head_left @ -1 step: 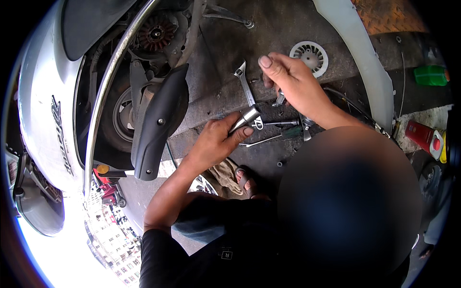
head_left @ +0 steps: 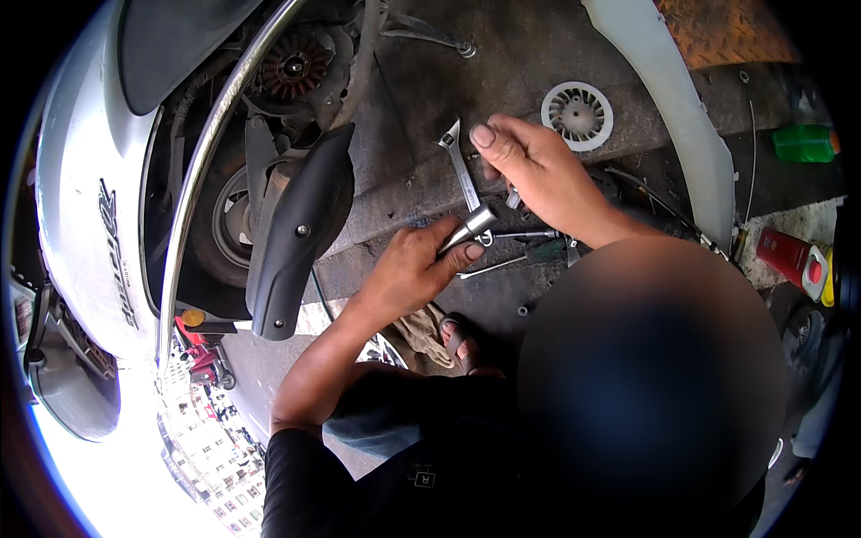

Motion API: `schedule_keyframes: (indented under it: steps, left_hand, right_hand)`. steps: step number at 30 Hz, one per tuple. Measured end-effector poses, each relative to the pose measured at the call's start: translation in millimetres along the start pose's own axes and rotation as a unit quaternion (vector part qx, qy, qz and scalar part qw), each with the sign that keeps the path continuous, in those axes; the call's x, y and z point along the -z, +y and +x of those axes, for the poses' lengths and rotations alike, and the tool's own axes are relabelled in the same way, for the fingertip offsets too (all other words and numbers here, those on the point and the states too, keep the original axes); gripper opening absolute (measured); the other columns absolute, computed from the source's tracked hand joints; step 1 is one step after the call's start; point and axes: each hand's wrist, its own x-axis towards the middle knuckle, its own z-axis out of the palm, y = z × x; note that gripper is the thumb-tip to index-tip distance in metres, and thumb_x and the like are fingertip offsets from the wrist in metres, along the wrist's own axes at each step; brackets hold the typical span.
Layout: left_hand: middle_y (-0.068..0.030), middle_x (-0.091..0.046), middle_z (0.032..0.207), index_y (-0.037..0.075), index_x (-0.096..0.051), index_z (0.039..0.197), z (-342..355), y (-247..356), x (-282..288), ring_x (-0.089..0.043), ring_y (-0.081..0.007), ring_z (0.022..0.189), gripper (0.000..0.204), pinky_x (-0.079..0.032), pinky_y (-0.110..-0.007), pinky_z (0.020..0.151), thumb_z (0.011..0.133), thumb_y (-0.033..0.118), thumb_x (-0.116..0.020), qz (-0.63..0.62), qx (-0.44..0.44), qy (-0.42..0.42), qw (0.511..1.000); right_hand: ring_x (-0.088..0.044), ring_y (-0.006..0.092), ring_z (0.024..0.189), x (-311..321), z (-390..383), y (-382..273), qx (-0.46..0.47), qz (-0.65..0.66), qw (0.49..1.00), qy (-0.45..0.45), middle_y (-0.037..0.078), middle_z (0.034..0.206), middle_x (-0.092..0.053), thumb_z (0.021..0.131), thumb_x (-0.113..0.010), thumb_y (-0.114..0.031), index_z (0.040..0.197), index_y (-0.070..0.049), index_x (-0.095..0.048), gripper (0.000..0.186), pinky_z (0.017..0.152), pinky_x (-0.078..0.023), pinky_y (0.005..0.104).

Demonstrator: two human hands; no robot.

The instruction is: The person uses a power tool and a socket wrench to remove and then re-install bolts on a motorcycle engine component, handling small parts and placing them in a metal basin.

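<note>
A shiny metal socket lies tilted in my left hand, its round end pointing up and to the right. My fingers and thumb are closed along its sides. Across from it, my right hand is curled with the thumb on top. A short metal piece shows below its fingers; the rest of it is hidden, so I cannot tell its kind. An adjustable wrench lies on the ground just beyond the socket. Under and beside my hands are a dark-handled screwdriver and other metal tools.
A silver scooter stands at the left, its black exhaust cover near my left arm and a copper-coloured coil exposed. Beyond my right hand lie a white finned fan and a long pale panel. Bottles stand far right.
My right hand has come slightly nearer and to the left, with the metal piece moving along. My left hand and the socket have shifted a little to the right.
</note>
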Motion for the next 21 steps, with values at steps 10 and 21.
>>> schedule_keyframes:
  steps: [10,21]
  left_hand:
    - [-0.0211,-0.058,0.062,0.001,-0.059,0.102,-2,0,-26,-0.06,-0.0425,0.062,0.037,-0.045,-0.047,0.056,0.091,0.036,-0.062,0.049,-0.067,0.092,0.992]
    - [-0.0212,-0.057,0.061,-0.001,-0.058,0.094,0,-1,-13,-0.059,-0.0416,0.062,0.034,-0.044,-0.044,0.056,0.09,0.032,-0.064,0.038,-0.024,0.067,0.997]
  right_hand:
    - [-0.058,0.0312,0.058,-24,-10,3,0.181,-0.116,0.967,0.136,0.014,0.07,-0.056,0.094,-0.058,-0.03,0.083,0.0,-0.055,0.033,0.051,-0.043,0.0387]
    - [-0.058,0.026,0.058,-28,-11,6,0.224,-0.185,0.946,0.144,0.009,0.074,-0.055,0.094,-0.057,-0.032,0.087,-0.002,-0.056,0.031,0.049,-0.045,0.037]
